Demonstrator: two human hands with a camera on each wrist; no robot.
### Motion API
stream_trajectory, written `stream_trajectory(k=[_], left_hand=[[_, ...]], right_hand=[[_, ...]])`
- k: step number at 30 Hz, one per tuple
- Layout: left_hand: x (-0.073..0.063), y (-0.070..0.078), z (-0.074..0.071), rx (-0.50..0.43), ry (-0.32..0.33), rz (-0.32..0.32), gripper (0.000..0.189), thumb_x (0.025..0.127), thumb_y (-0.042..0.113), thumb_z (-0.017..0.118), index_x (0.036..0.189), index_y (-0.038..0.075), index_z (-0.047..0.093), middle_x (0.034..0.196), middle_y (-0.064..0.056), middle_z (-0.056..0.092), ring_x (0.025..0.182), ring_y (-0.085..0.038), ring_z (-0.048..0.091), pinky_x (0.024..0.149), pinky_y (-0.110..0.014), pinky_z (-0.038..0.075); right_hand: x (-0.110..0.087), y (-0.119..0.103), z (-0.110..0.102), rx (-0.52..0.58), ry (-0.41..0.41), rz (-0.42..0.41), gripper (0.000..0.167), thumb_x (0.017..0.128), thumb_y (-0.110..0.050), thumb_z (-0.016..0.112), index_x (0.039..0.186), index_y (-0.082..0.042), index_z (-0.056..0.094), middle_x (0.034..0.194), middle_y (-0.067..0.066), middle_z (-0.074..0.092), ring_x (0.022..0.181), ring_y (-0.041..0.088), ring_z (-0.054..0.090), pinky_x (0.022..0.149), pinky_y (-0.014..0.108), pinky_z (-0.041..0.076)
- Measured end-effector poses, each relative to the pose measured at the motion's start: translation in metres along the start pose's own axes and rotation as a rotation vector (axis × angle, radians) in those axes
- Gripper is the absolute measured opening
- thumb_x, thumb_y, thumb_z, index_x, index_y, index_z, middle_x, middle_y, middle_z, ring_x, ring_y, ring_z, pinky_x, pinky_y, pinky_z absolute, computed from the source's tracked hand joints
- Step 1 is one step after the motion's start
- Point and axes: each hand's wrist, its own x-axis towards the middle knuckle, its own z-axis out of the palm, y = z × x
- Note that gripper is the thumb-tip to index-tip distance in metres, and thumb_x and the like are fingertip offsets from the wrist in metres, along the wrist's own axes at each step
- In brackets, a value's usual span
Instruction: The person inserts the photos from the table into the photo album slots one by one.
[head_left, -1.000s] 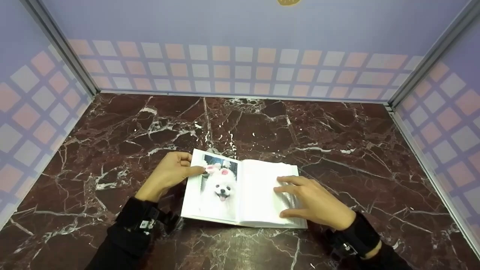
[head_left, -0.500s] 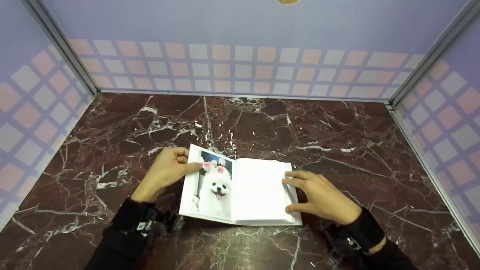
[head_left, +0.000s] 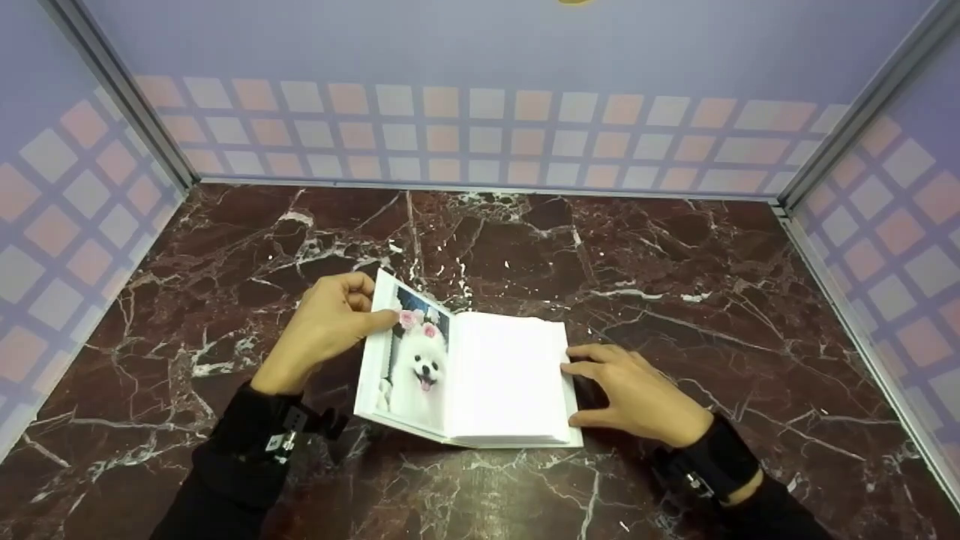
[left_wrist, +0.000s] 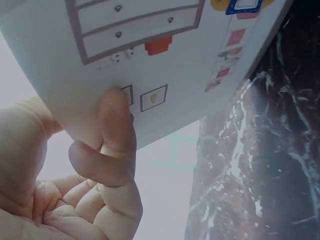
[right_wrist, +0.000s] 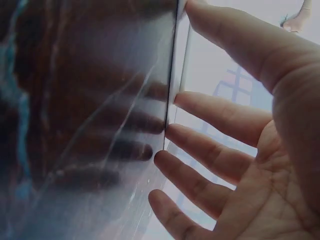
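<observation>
A small white photo album (head_left: 508, 379) stands open on the table, its left side raised at a slant. Under that side's sleeve is a photo (head_left: 418, 375) of a fluffy white dog with pink flowers on its head. My left hand (head_left: 319, 326) pinches the outer edge of the left cover, thumb over the inside and fingers behind. The left wrist view shows the cover's outside (left_wrist: 55, 75), printed with a chest of drawers and small frames. My right hand (head_left: 645, 394) has its fingers extended, with fingertips (right_wrist: 176, 131) right at the album's right edge. The right page looks glaringly white.
The tabletop (head_left: 517, 240) is dark red-brown marble with white veins. Lilac panels with pink and white squares close off the back (head_left: 495, 45), left (head_left: 45, 180) and right sides. Black wrist straps with cameras sit on both wrists.
The left cover has been lifted to a steeper slant, and the album has shifted left. My right fingers have gone from lying over the right page to its outer edge.
</observation>
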Motion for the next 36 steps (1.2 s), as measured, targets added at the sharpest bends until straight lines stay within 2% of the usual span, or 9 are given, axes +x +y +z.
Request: stream_trajectory(k=[6, 11, 17, 21, 25, 27, 29, 32, 36], left_hand=[[0.003, 0.02, 0.004, 0.091, 0.023, 0.035, 0.021, 0.085, 0.021, 0.083, 0.096, 0.015, 0.066, 0.076, 0.006, 0.065, 0.068, -0.015, 0.051, 0.064, -0.027, 0.044], [0.009, 0.04, 0.015, 0.136, 0.03, 0.069, 0.02, 0.086, 0.019, 0.082, 0.094, 0.014, 0.066, 0.08, 0.002, 0.069, 0.067, -0.014, 0.055, 0.06, -0.024, 0.046], [0.013, 0.063, 0.038, 0.106, -0.005, 0.119, 0.016, 0.091, 0.018, 0.079, 0.096, 0.011, 0.066, 0.086, -0.003, 0.072, 0.068, -0.015, 0.064, 0.06, -0.023, 0.055], [0.011, 0.073, 0.063, 0.075, -0.033, 0.149, 0.018, 0.096, 0.025, 0.079, 0.095, 0.011, 0.067, 0.089, -0.003, 0.072, 0.072, -0.015, 0.068, 0.065, -0.026, 0.061], [0.01, 0.072, 0.098, 0.09, -0.117, 0.176, 0.024, 0.099, 0.032, 0.077, 0.094, 0.01, 0.068, 0.091, -0.002, 0.071, 0.074, -0.013, 0.067, 0.066, -0.026, 0.062], [0.009, 0.065, 0.117, 0.127, -0.166, 0.214, 0.022, 0.099, 0.028, 0.077, 0.092, 0.009, 0.069, 0.089, -0.002, 0.071, 0.071, -0.011, 0.065, 0.064, -0.023, 0.06], [0.007, 0.058, 0.131, 0.183, -0.181, 0.259, 0.019, 0.097, 0.024, 0.078, 0.088, 0.01, 0.069, 0.083, 0.0, 0.069, 0.069, -0.009, 0.06, 0.063, -0.021, 0.055], [0.004, 0.052, 0.142, 0.236, -0.189, 0.313, 0.014, 0.092, 0.017, 0.081, 0.086, 0.01, 0.07, 0.08, 0.001, 0.068, 0.068, -0.009, 0.057, 0.063, -0.019, 0.051], [0.0, 0.051, 0.141, 0.241, -0.205, 0.341, 0.009, 0.088, 0.008, 0.081, 0.09, 0.008, 0.073, 0.082, 0.0, 0.069, 0.072, -0.009, 0.058, 0.067, -0.021, 0.054]], right_hand=[[-0.001, 0.005, -0.003, -0.017, 0.004, 0.065, 0.083, 0.082, -0.052, 0.089, 0.148, -0.008, 0.065, 0.16, 0.014, 0.056, 0.145, 0.042, 0.053, 0.115, 0.08, 0.039], [-0.001, 0.008, -0.004, -0.01, -0.01, 0.08, 0.081, 0.083, -0.053, 0.089, 0.148, -0.011, 0.065, 0.162, 0.015, 0.053, 0.145, 0.043, 0.052, 0.115, 0.081, 0.038], [0.0, 0.007, -0.004, 0.004, -0.013, 0.078, 0.079, 0.083, -0.051, 0.089, 0.148, -0.012, 0.066, 0.162, 0.016, 0.053, 0.146, 0.043, 0.051, 0.115, 0.081, 0.037], [0.0, 0.007, -0.004, 0.003, -0.012, 0.072, 0.079, 0.083, -0.05, 0.089, 0.148, -0.012, 0.066, 0.161, 0.016, 0.054, 0.145, 0.043, 0.052, 0.114, 0.081, 0.039], [0.001, 0.007, -0.003, -0.001, -0.005, 0.068, 0.079, 0.082, -0.05, 0.09, 0.146, -0.011, 0.067, 0.161, 0.016, 0.054, 0.144, 0.043, 0.053, 0.114, 0.08, 0.039], [0.002, 0.007, -0.002, -0.004, -0.004, 0.069, 0.079, 0.082, -0.05, 0.09, 0.146, -0.012, 0.067, 0.161, 0.017, 0.054, 0.144, 0.043, 0.053, 0.115, 0.08, 0.039], [0.002, 0.008, -0.002, -0.007, 0.001, 0.063, 0.079, 0.081, -0.05, 0.091, 0.146, -0.012, 0.067, 0.16, 0.017, 0.054, 0.144, 0.043, 0.053, 0.115, 0.078, 0.041], [0.001, 0.008, -0.002, -0.005, 0.005, 0.061, 0.079, 0.081, -0.05, 0.091, 0.146, -0.011, 0.067, 0.16, 0.018, 0.055, 0.143, 0.043, 0.053, 0.114, 0.076, 0.042], [0.001, 0.01, -0.002, 0.001, 0.007, 0.061, 0.079, 0.081, -0.049, 0.091, 0.145, -0.01, 0.067, 0.16, 0.018, 0.055, 0.142, 0.044, 0.054, 0.114, 0.076, 0.042]])
